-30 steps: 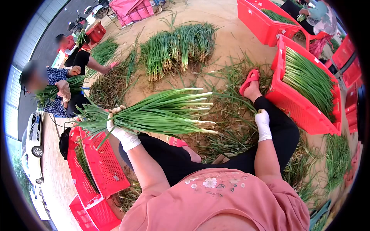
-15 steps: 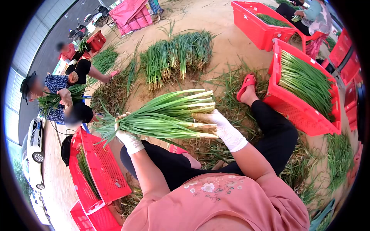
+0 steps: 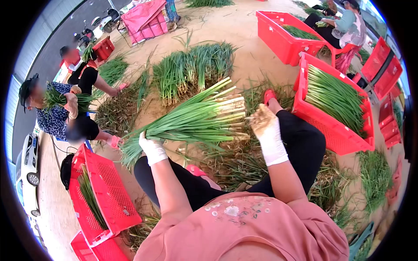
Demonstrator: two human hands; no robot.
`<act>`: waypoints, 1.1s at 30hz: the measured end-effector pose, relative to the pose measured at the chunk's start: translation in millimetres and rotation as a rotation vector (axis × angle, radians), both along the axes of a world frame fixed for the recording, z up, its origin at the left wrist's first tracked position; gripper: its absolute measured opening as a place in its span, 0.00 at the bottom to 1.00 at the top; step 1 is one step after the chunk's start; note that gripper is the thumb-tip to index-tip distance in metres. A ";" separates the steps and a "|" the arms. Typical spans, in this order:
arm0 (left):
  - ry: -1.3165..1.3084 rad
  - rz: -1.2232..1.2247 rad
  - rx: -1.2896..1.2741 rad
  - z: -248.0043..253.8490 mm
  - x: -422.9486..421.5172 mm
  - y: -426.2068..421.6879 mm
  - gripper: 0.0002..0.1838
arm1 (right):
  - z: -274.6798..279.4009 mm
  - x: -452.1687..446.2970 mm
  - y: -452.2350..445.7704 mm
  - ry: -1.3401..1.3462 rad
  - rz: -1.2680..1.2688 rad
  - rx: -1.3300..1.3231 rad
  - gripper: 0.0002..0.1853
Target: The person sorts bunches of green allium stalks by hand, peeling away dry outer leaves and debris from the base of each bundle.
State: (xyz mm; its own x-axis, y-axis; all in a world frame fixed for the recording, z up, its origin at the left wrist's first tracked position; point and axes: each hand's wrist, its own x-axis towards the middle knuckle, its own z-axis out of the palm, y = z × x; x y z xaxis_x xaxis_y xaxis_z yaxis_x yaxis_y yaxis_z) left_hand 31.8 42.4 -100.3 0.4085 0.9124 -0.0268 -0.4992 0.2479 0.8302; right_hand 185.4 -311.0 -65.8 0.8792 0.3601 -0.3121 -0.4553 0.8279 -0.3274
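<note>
A bunch of garlic chives lies across in front of me, green leaves to the left and pale stem ends fanned out to the right. My left hand, in a white glove, is closed around the leafy end. Just right of the stem ends is my right hand, its glove stained brown at the fingers. It is apart from the bunch, fingers extended, with nothing visible in it. Beyond the bunch, several more chives stand in a row on the ground.
A red crate of chives stands to my right, another red crate farther back. At my left is a red crate with some chives. Leaf trimmings litter the ground by my feet. A co-worker sits at left holding chives.
My right hand has let go of the stem ends and moved right and slightly up. The stems have spread into a wider fan, while my left hand keeps its hold.
</note>
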 end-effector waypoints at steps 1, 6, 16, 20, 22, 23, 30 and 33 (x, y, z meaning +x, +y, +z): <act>-0.140 -0.069 -0.244 7.7 -1.8 4.0 0.09 | -2.4 19.2 -22.6 -0.047 -0.067 0.064 0.07; -0.152 0.024 -0.169 -3.3 2.6 19.2 0.10 | 32.1 28.2 -53.9 -0.352 -0.105 -0.446 0.11; -0.128 0.045 0.040 44.7 12.4 -32.4 0.10 | 73.2 -21.4 66.5 -0.681 0.324 -0.827 0.11; 0.249 0.178 0.381 4.9 18.4 -8.4 0.15 | 43.6 -22.2 67.9 -0.703 0.525 -0.798 0.08; 0.348 0.153 0.497 5.7 17.4 -9.4 0.13 | 47.0 -31.9 52.6 -0.752 0.570 -0.771 0.09; 0.201 0.091 0.337 17.3 18.2 -18.0 0.13 | 46.5 -36.3 47.6 -0.801 0.614 -0.742 0.10; 0.387 0.135 0.456 12.2 28.7 -21.0 0.18 | 7.1 2.1 51.3 -1.183 -0.326 -1.353 0.08; 0.203 0.076 0.275 25.3 27.5 -32.2 0.14 | 4.6 3.2 61.1 -1.356 -0.305 -1.667 0.15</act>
